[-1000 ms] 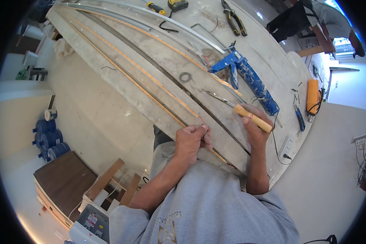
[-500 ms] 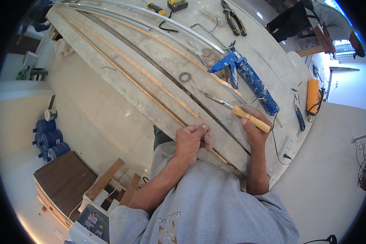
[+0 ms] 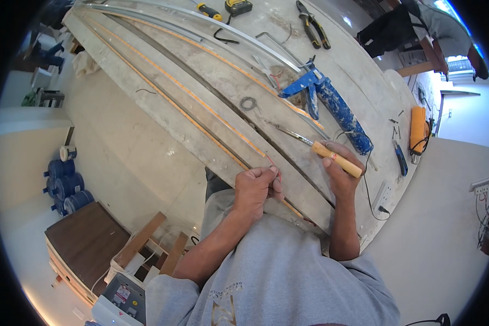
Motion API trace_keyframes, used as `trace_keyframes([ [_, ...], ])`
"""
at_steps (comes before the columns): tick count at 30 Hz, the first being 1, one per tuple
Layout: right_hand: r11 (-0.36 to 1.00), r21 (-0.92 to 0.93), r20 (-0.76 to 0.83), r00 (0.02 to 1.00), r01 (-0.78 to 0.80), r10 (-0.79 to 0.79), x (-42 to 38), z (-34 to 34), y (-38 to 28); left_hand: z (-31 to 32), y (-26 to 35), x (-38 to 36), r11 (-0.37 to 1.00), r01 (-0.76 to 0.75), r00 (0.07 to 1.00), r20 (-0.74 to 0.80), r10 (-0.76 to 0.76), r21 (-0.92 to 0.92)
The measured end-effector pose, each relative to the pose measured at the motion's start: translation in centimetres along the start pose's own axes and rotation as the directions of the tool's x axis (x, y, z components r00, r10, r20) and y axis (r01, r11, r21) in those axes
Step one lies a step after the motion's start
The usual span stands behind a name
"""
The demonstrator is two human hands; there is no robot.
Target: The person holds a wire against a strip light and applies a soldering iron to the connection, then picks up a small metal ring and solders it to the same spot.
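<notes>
My right hand point(image 3: 341, 169) is wrapped round the wooden handle of a soldering iron point(image 3: 331, 155), whose metal tip points up and left over the workbench. A dark cord runs from it toward a power strip. With closed fingers, my left hand point(image 3: 257, 187) pinches a thin red wire point(image 3: 271, 161) at the near end of an orange LED strip point(image 3: 212, 111). A second strip in a channel point(image 3: 187, 124) passes under my left hand. Beyond the iron's tip lies a small coil of solder wire point(image 3: 248, 103).
A blue caulking gun point(image 3: 331, 100) lies beyond my right hand. Pliers point(image 3: 312, 24), a tape measure point(image 3: 237, 6), a utility knife point(image 3: 400, 157) and a power strip point(image 3: 383, 196) are on the workbench point(image 3: 364, 76). Another person point(image 3: 445, 27) is at upper right.
Both hands and the soldering iron stay almost still. At the far upper left, a dark-clothed leg of another person now shows farther into view.
</notes>
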State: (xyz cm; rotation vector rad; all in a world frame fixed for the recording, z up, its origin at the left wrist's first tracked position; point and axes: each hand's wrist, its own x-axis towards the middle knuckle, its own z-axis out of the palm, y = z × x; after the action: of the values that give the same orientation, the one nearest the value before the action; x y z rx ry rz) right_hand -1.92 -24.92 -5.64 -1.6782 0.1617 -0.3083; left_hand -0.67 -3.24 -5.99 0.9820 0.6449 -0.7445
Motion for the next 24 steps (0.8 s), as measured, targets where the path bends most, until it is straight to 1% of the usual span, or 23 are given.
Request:
trace_keyframes([
  [2,1.0,-0.022,0.004,1.0,0.016,-0.016,-0.01,-0.02,0.06,-0.07,-0.03,0.01,1.0,0.005,1.0,0.002,-0.005,0.002],
  [5,1.0,0.001,-0.013,1.0,0.019,-0.018,-0.09,-0.28,0.29,-0.04,0.04,-0.03,1.0,0.011,1.0,-0.001,-0.011,0.015],
  [8,1.0,0.017,-0.014,1.0,-0.009,0.009,-0.01,-0.36,0.17,0.05,0.12,-0.07,1.0,0.01,1.0,0.003,-0.01,0.021],
  [13,1.0,0.016,0.001,1.0,0.014,-0.014,0.09,-0.25,0.56,0.1,0.25,-0.15,1.0,0.003,1.0,0.006,-0.002,-0.015],
  [17,1.0,0.021,0.006,1.0,0.016,-0.016,0.08,-0.12,0.54,0.09,0.23,-0.08,1.0,0.005,1.0,0.006,-0.005,-0.011],
  [23,0.997,0.078,-0.009,1.0,-0.011,0.012,-0.04,-0.15,0.65,-0.02,0.15,0.02,1.0,0.009,1.0,0.003,-0.009,-0.017],
  [24,0.992,0.124,-0.014,1.0,-0.025,0.027,-0.04,0.04,0.4,-0.11,0.01,0.11,1.0,0.012,1.0,0.005,-0.012,-0.012],
])
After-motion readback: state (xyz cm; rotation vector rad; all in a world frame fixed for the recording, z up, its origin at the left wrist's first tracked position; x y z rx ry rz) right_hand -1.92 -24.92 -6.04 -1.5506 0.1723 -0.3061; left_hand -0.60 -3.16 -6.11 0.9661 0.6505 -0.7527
